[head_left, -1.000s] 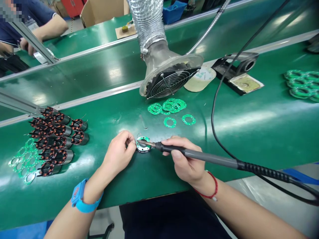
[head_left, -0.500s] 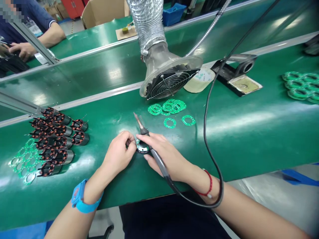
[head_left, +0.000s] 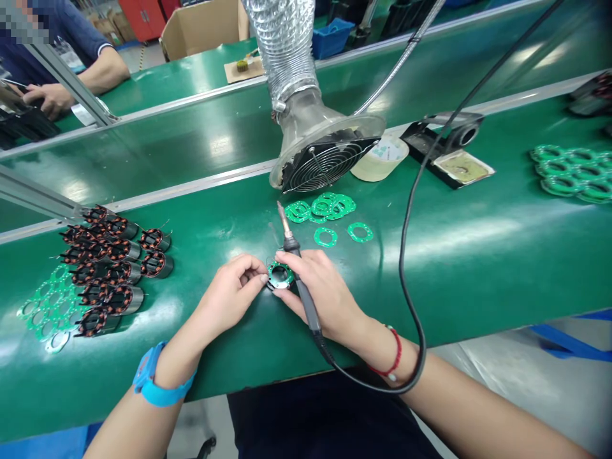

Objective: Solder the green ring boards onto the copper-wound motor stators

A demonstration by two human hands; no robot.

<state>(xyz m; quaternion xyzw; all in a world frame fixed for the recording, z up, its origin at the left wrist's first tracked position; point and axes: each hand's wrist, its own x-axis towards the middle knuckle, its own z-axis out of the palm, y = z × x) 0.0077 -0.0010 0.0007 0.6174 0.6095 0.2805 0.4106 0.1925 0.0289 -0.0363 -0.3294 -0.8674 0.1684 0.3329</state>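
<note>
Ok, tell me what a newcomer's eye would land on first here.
Probably the silvery ducted extractor hood, hanging over the green bench at top centre. Below it, the right hand grips a soldering iron by a small ring-topped part that the left hand touches. At left sits a cluster of copper-wound cores.

And here's the round motor component [head_left: 280,276], down at the green worktop [head_left: 459,274], ring-shaped circuit board [head_left: 282,285] facing up around a dark round centre; just beside it slants the soldering iron [head_left: 306,301], dark-handled, bare metal tip pointing away, clear of the board, black cable looping off behind!
</note>
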